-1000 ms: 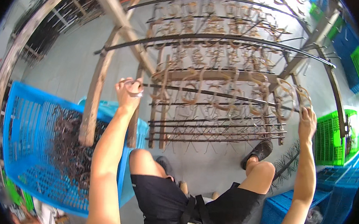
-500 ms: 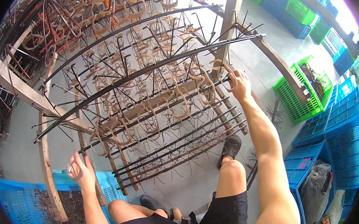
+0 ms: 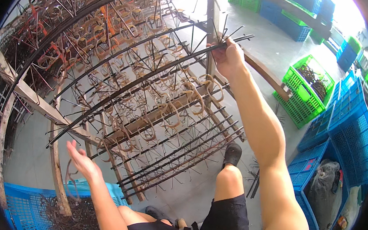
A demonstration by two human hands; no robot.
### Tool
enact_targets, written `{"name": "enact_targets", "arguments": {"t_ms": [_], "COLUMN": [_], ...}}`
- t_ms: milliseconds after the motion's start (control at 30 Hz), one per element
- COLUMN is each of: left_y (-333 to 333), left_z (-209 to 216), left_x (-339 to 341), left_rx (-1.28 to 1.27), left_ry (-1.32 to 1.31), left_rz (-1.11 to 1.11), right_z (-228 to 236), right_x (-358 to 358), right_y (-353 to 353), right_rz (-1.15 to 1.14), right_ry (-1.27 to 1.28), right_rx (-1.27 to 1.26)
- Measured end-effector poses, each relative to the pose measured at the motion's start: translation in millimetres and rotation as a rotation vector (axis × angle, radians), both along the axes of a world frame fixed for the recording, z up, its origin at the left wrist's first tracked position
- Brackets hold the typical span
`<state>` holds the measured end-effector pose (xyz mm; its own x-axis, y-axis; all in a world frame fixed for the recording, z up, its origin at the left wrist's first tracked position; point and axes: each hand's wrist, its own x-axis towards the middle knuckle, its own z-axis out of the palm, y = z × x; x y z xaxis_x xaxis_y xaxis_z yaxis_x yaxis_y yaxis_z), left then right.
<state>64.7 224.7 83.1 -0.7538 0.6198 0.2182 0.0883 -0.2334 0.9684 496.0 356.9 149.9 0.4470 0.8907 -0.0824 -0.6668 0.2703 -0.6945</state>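
Observation:
My right hand point(image 3: 230, 61) is closed round the far right end of a long black rod point(image 3: 177, 61) that bristles with bent wire hooks. This rod lies slantwise across a wooden rack. Below it, more rods carry tan curved loops point(image 3: 200, 101), which look like strips bent into rings. My left hand point(image 3: 84, 164) is raised near the rod's lower left end, its fingers stretched out. A thin tan loop point(image 3: 75, 186) shows beneath that hand, above a blue basket point(image 3: 32, 202); whether it touches the hand I cannot tell.
Wooden posts and beams point(image 3: 38, 102) frame the rack on the left. Dark thin pieces fill the blue basket. On the right stand a green crate point(image 3: 298, 105) with dark pieces and blue crates point(image 3: 309, 163), one holding a grey plastic bag point(image 3: 324, 184). My legs are beneath the rack's near edge.
My right hand has left a tan loop on a lower rod and moved up and left onto the upper rod's end. My left hand has risen slightly; a loop now shows beneath it.

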Motion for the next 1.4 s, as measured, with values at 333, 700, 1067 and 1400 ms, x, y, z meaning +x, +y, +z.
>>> {"name": "enact_targets", "arguments": {"t_ms": [333,700,1067,1400], "left_y": [-44.7,-224.0,-152.3,-196.9], "left_z": [49.8,-41.9,-155.4,-144.2], "left_x": [16.7,89.0,50.3,46.7], "left_rx": [0.488,0.052,-0.056,-0.229], "left_ry": [-0.417,-0.341,-0.730,-0.595], "left_rz": [-0.287,-0.205,0.048,-0.090], "right_z": [-43.0,-218.2,-262.3,-243.5], "right_x": [22.3,84.5,90.6,67.9], "right_y": [-222.1,-183.9,-190.7,-217.6], "right_rz": [-0.169,0.075,0.145,-0.192], "right_ry": [0.274,0.369,-0.030,-0.364], "right_rx": [0.338,-0.269,-0.317,-0.656]}}
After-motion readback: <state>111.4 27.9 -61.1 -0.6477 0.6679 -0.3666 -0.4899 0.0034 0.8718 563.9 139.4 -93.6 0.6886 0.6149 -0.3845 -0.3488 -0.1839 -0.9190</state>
